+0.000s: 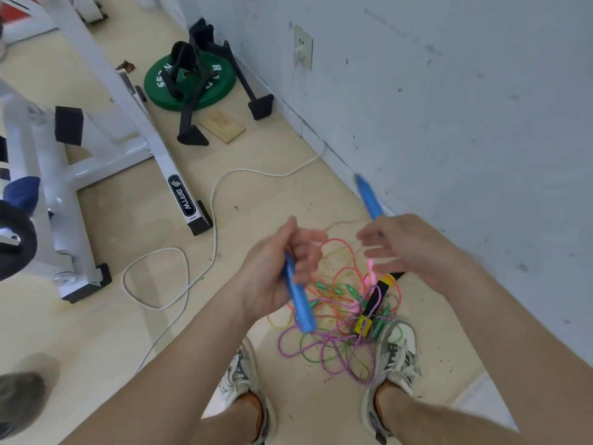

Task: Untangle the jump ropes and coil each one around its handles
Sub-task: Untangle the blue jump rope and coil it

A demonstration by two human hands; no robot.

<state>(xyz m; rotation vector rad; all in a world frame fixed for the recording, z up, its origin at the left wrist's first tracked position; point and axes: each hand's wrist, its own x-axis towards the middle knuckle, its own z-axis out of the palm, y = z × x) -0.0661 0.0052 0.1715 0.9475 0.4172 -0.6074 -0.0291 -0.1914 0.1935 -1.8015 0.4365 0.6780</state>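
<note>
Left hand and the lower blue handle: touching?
Touching. The head view shows the left hand with fingers curled round the lower blue handle.

Your left hand grips one blue handle. A second blue handle sticks out past your blurred right hand; its grip is unclear. Below them, the rope tangle lies on the floor between your shoes.

Green weight plate near wall — white cable on floor.
</note>
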